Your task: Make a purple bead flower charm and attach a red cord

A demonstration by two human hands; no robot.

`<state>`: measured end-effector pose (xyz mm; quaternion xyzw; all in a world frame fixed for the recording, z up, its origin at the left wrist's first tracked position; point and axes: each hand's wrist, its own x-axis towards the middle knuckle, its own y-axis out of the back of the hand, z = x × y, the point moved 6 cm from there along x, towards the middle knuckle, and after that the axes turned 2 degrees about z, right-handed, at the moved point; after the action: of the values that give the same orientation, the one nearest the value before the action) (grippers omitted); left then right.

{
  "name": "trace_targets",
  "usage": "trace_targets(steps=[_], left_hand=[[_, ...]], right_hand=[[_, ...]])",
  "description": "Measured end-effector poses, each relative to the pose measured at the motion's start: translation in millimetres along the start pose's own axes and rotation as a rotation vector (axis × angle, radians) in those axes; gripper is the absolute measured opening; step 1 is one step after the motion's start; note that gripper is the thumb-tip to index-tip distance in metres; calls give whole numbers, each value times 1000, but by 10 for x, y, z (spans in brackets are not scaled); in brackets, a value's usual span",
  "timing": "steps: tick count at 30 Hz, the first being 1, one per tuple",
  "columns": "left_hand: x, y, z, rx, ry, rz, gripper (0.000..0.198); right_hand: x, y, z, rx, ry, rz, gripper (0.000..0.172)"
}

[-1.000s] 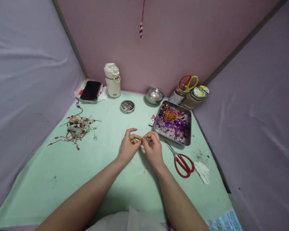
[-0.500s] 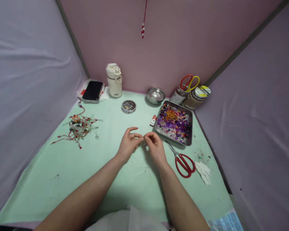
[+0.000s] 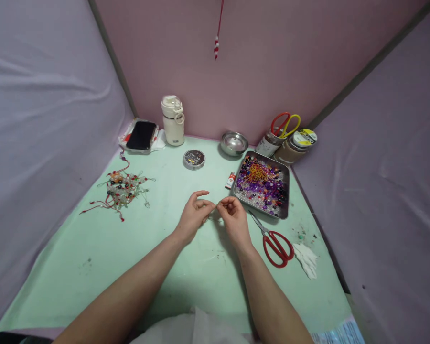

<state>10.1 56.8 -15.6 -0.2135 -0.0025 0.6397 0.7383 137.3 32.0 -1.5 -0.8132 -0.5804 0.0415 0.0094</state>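
Observation:
My left hand [image 3: 194,213] and my right hand [image 3: 233,220] meet fingertip to fingertip over the middle of the table. Both are pinched on a thin, pale cord [image 3: 215,218], of which a faint loop shows just below the fingers. Whatever lies right between the fingertips is too small to make out. Close beyond my right hand is a metal tray [image 3: 287,191] of purple, clear, black and orange beads with a tangle of orange-yellow cord on top. Red-handled scissors [image 3: 275,246] lie to the right of that hand.
Beaded strings [image 3: 123,190] lie heaped at left. Behind stand a phone [image 3: 141,135], a cream bottle [image 3: 174,126], a round case [image 3: 194,159], a steel bowl [image 3: 234,144] and two jars, one holding scissors [image 3: 285,125]. A small red-white packet [image 3: 230,180] and crumpled white cloth [image 3: 306,260] lie nearby.
The whole view has shifted slightly, so everything sits a little further right. Both hands keep their pinch, with only a slight shift of the fingers.

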Motion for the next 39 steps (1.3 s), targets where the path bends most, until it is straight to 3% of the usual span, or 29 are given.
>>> trace_targets(steps=[8,14,23,29,39], left_hand=[[0,32,3,-1,-10,55,52],[-3,25,5,-12,-13,48,51],[1,24,5,14,-26,41,51],[-14,16,27,28,-39,39,52],[-9,27,31,-3,-32,43,57]], right_hand=[[9,19,31,105,-82,-2,25],[32,40,70,-36,-77,-29,16],[7,14,20,-80,-34,-49,16],[2,2,7,-130,-16,6,11],[-20,-107,140,116,-191,-52,11]])
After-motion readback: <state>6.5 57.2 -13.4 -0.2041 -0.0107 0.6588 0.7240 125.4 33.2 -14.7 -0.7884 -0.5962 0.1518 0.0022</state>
